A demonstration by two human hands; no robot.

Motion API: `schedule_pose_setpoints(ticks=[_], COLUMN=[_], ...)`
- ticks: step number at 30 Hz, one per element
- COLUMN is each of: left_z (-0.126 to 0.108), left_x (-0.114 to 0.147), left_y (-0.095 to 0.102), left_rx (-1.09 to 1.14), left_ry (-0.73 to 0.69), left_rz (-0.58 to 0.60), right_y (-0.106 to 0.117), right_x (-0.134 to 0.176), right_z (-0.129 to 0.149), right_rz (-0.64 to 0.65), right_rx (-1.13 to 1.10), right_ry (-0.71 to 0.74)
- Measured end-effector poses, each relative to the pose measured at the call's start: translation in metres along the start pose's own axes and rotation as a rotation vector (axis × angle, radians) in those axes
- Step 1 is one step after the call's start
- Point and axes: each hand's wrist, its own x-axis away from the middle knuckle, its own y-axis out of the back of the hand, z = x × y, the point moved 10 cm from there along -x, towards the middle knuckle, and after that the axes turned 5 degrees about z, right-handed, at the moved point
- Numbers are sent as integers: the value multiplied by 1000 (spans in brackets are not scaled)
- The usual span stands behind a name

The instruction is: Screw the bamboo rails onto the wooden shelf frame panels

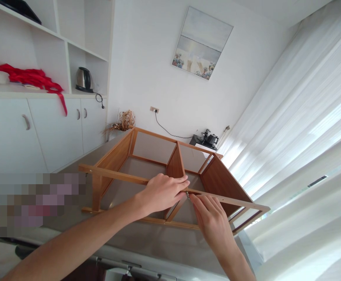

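A brown wooden shelf rack [214, 200] lies on its side on a grey surface, its open frame and shelf panels showing. My left hand [166, 191] is closed over the near rail where the middle shelf panel [175, 164] meets it, fingers pointing right. Just right of it, my right hand [208, 210] pinches a small shiny metal piece [187, 194] against that same rail. Whether this is a bolt or a hex key I cannot tell; the fingertips partly cover it.
White cabinets with a kettle [84, 79] and a red cloth [31, 76] stand left. Dried plants [125, 120] are behind the rack. A black stand [198, 141] with a dark kettle is at the back, and white curtains [290, 128] hang right. Something pixelated lies left.
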Motion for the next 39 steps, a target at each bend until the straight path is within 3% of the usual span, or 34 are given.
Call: schedule_pose_setpoints(ticks=[10, 26, 39], left_z=[2, 1, 3], left_x=[0, 0, 0], left_y=[-2, -2, -2], left_rx=[-13, -34, 12], left_ry=[4, 17, 14], left_rz=[-10, -5, -13], right_y=[0, 8, 22], right_x=[9, 6, -11], right_z=[-1, 4, 16], right_rz=[-59, -83, 23], right_rx=[-94, -18, 99], right_ry=[-43, 6, 96])
